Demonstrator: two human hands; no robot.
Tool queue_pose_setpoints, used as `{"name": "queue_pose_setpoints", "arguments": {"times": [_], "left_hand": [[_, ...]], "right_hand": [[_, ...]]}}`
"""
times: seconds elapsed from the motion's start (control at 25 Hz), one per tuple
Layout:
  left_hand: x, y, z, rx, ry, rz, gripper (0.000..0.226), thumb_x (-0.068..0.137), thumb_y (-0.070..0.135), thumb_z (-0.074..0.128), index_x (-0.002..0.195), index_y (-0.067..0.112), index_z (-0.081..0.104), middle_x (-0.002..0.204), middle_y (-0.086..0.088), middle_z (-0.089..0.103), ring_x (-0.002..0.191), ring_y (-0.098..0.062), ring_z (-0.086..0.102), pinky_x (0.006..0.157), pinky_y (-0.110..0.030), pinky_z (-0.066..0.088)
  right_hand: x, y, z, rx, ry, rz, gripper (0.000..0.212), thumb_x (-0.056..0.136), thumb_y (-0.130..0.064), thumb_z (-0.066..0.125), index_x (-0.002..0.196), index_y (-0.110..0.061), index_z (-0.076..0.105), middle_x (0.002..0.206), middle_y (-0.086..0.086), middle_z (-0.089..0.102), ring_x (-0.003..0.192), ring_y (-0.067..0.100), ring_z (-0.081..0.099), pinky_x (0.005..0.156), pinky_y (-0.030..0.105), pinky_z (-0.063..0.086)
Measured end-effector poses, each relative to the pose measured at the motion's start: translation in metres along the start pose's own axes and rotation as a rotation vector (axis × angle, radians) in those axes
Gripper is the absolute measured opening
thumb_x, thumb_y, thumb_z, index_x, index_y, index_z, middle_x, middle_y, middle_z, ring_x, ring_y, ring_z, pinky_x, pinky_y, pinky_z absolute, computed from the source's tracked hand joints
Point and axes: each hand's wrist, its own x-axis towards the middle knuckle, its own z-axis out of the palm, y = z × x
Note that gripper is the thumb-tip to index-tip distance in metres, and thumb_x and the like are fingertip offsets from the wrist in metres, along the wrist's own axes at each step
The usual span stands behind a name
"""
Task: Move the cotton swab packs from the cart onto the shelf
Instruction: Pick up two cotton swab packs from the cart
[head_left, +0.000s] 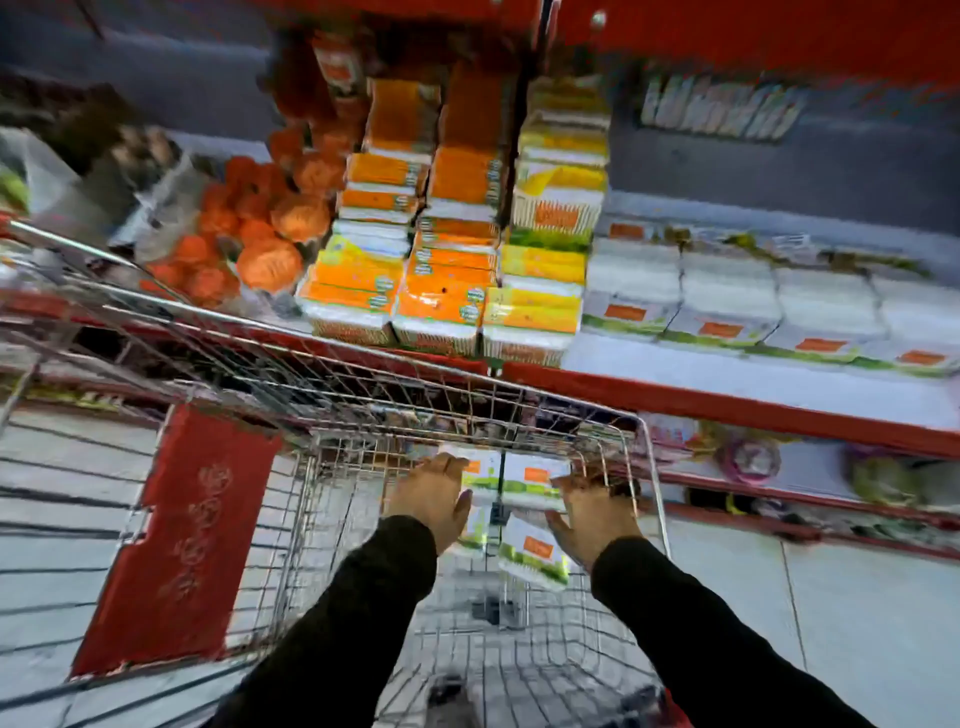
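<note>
Both of my hands reach down into the wire cart (647, 441). My left hand (434, 493) clasps the left side of a white cotton swab pack (480, 470) with an orange label and green strip. My right hand (592, 519) grips the right side of a second pack (530, 483) next to it. A third pack (535, 553) sits tilted just below, between my wrists. The shelf (727, 402) above the cart, with a red front edge, holds rows of matching white packs (727, 306) on its right half.
Orange and yellow swab boxes (447, 291) are stacked on the shelf's left half, with orange round bags (270, 260) further left. A red panel (176, 540) hangs on the cart's left side. A lower shelf (810, 478) at the right holds small items.
</note>
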Motion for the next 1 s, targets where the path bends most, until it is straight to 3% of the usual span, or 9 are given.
{"name": "queue_pose_setpoints", "arguments": {"times": [0.16,0.24,0.32,0.44,0.56,0.72,0.84,1.0], "left_hand": [[0.063,-0.015,0.039,0.109,-0.130,0.018,0.046,0.102,0.014,0.040,0.147,0.010,0.039,0.150,-0.013,0.044,0.129,-0.034,0.051,0.105,-0.042,0.047],[0.085,-0.020,0.053,0.190,-0.166,0.036,0.042,0.102,0.016,0.041,0.143,0.007,0.046,0.149,-0.014,0.047,0.128,-0.033,0.053,0.105,-0.041,0.047],[0.097,-0.027,0.064,0.231,-0.167,0.072,0.052,0.103,0.026,0.042,0.151,0.010,0.034,0.158,-0.013,0.033,0.136,-0.033,0.044,0.110,-0.042,0.042],[0.103,-0.039,0.083,0.288,-0.192,0.125,0.069,0.101,0.038,0.042,0.158,0.016,0.010,0.166,-0.009,0.012,0.149,-0.034,0.021,0.120,-0.047,0.023],[0.104,-0.047,0.092,0.339,-0.172,0.165,0.077,0.098,0.042,0.047,0.158,0.017,0.005,0.166,-0.009,0.009,0.151,-0.035,0.014,0.122,-0.052,0.019],[0.106,-0.043,0.082,0.270,-0.108,0.161,0.083,0.091,0.036,0.064,0.155,0.015,0.016,0.155,-0.013,0.029,0.141,-0.034,0.036,0.116,-0.049,0.030],[0.101,-0.033,0.071,0.273,-0.104,0.122,0.085,0.081,0.036,0.077,0.148,0.012,0.030,0.146,-0.013,0.036,0.125,-0.034,0.051,0.103,-0.046,0.046],[0.086,-0.030,0.064,0.219,-0.079,0.072,0.060,0.083,0.029,0.077,0.134,0.012,0.051,0.143,-0.008,0.036,0.115,-0.031,0.055,0.096,-0.043,0.054]], "right_hand": [[0.056,0.013,0.029,-0.006,-0.069,0.006,0.053,0.098,-0.032,0.046,0.146,-0.013,0.035,0.151,0.010,0.039,0.133,0.030,0.046,0.102,0.038,0.045],[0.082,0.020,0.045,-0.061,-0.074,0.016,0.058,0.096,-0.032,0.047,0.148,-0.012,0.030,0.155,0.012,0.033,0.139,0.031,0.039,0.109,0.039,0.040],[0.097,0.026,0.054,-0.167,-0.060,-0.012,0.061,0.096,-0.034,0.047,0.149,-0.010,0.028,0.156,0.012,0.033,0.143,0.032,0.032,0.115,0.041,0.033],[0.104,0.026,0.064,-0.290,-0.048,-0.040,0.068,0.095,-0.043,0.048,0.150,-0.010,0.025,0.154,0.010,0.037,0.141,0.032,0.034,0.112,0.044,0.033],[0.104,0.024,0.068,-0.317,-0.064,-0.060,0.081,0.092,-0.048,0.053,0.153,-0.009,0.017,0.158,0.008,0.029,0.142,0.032,0.031,0.110,0.047,0.033],[0.103,0.026,0.068,-0.270,0.010,-0.065,0.081,0.082,-0.051,0.066,0.145,-0.014,0.032,0.144,0.006,0.045,0.132,0.028,0.040,0.098,0.043,0.046],[0.097,0.025,0.066,-0.272,0.030,-0.049,0.082,0.076,-0.054,0.072,0.141,-0.015,0.039,0.143,0.009,0.043,0.133,0.030,0.037,0.099,0.044,0.046],[0.084,0.021,0.060,-0.252,0.098,-0.052,0.054,0.081,-0.044,0.072,0.126,-0.020,0.054,0.131,0.004,0.049,0.125,0.027,0.044,0.100,0.039,0.043]]}}
